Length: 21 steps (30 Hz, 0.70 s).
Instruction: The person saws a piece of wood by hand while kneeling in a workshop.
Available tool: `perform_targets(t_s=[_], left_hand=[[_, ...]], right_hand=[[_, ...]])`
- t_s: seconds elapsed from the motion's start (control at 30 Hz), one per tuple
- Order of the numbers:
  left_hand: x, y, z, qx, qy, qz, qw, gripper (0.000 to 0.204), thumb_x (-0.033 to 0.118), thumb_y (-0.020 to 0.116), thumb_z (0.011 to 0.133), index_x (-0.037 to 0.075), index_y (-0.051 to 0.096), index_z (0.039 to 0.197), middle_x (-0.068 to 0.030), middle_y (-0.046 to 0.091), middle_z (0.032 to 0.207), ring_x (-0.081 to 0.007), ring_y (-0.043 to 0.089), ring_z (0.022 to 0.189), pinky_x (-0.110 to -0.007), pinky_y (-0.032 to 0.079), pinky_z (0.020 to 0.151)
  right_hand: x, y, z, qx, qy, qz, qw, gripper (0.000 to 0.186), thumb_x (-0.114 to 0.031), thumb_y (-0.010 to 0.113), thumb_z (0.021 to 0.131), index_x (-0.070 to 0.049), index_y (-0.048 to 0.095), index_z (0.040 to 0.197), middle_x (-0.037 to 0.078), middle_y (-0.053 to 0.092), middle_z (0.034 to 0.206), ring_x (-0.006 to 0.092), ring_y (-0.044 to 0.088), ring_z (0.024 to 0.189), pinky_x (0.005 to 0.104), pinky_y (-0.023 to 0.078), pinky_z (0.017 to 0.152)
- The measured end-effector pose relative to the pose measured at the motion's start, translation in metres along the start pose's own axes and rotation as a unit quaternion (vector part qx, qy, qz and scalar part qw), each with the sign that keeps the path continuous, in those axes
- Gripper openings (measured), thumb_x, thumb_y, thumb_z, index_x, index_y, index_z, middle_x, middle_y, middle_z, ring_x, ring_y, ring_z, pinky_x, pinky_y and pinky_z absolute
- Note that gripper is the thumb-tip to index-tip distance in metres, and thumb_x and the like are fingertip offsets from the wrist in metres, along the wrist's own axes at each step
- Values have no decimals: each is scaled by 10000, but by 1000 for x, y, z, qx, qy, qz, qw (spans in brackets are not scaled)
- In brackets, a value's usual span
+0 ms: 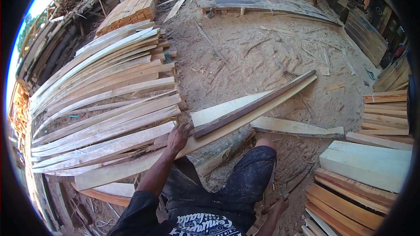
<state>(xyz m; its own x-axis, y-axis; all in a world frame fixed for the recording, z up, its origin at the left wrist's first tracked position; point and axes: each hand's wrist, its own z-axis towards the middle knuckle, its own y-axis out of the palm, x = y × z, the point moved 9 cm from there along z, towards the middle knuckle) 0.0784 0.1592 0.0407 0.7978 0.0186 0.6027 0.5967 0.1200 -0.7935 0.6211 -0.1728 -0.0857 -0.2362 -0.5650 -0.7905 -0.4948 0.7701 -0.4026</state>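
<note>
A long pale plank [118, 170] slants across in front of me, over my lap, from lower left to upper right. My left hand [178, 137] is closed at its upper edge, fingers curled and partly hidden. Beyond that hand, a dark brown strip of wood [253, 107] runs along the plank, with a wider pale board [229, 107] beside it. Low on the right, my right hand [274, 210] is closed round the handle of a long thin knife [299, 182], its dark blade pointing up and right. A rough log [223, 150] lies under the plank, between my knees.
Stacked pale planks [105, 91] fill the left side, with a neat pile of sawn timber [131, 12] behind. More boards [350, 192] and a thick pale beam [367, 162] lie at right. A short board [297, 126] rests on the sawdust-covered ground. A low wooden platform [262, 3] stands farther off.
</note>
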Motion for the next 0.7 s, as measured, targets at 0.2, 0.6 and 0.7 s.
perform_targets(t_s=[0.2, 0.6, 0.7], left_hand=[[-31, 11, 5, -124, -131, 182, 967, 473, 394, 393, 962, 19, 679, 980, -241, 688, 933, -425, 659, 901, -507, 510, 828], [-20, 16, -14, -79, -184, 162, 966, 587, 406, 330, 974, -27, 703, 838, -280, 674, 889, -440, 654, 881, -525, 485, 848], [-24, 16, -18, -60, -176, 162, 969, 580, 399, 336, 974, -21, 705, 821, -275, 676, 893, -437, 659, 854, -526, 489, 829]], right_hand=[[-189, 93, -181, -411, -89, 225, 879, 555, -303, 560, 916, 10, 411, 1349, 55, 548, 729, 151, 568, 612, 292, 503, 582], [-169, 237, -277, -515, -474, -91, 708, 572, -312, 544, 949, -23, 409, 1423, 196, 670, 1004, 325, 678, 846, 389, 525, 780], [-174, 239, -280, -528, -430, -105, 725, 551, -334, 528, 958, -33, 435, 1410, 273, 629, 1150, 422, 634, 1031, 420, 492, 889]])
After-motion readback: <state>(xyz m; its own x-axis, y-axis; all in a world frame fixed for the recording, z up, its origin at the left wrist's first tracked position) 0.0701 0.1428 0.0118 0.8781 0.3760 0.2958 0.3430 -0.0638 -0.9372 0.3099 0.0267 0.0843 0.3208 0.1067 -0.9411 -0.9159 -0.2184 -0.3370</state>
